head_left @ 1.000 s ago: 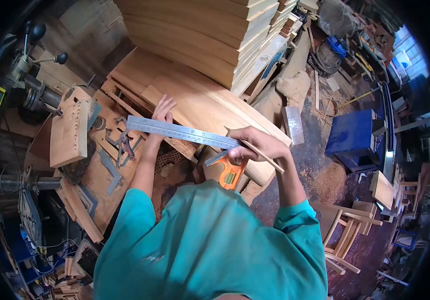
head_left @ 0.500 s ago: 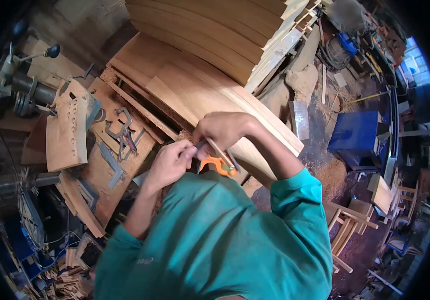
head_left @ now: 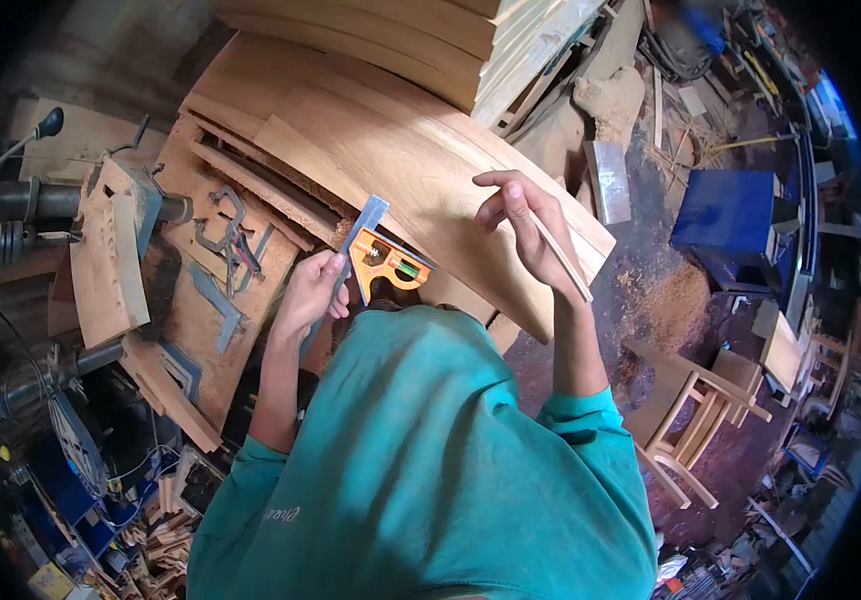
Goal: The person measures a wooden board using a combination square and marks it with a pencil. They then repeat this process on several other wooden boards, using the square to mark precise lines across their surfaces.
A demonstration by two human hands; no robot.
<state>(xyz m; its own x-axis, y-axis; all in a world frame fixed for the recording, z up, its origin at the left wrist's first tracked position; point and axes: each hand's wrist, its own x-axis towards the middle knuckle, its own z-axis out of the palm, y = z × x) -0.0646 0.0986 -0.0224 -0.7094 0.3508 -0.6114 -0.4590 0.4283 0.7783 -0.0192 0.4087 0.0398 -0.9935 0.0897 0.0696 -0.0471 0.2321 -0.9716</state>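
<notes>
My left hand [head_left: 309, 292] grips the square [head_left: 376, 258] against the curved board [head_left: 421, 170], right hand [head_left: 526, 225] fingers pinching a pencil [head_left: 563, 258] above it; I judge a loose hold could skew the square.

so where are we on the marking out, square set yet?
Done: combination square is assembled, orange head on the steel blade. In hand: left hand grips the blade and holds the head near the edge of the curved wooden board; whether it sits flush I cannot tell. Right hand holds a pencil lifted off the wood. Left: no pencil line shows on the board.
</notes>
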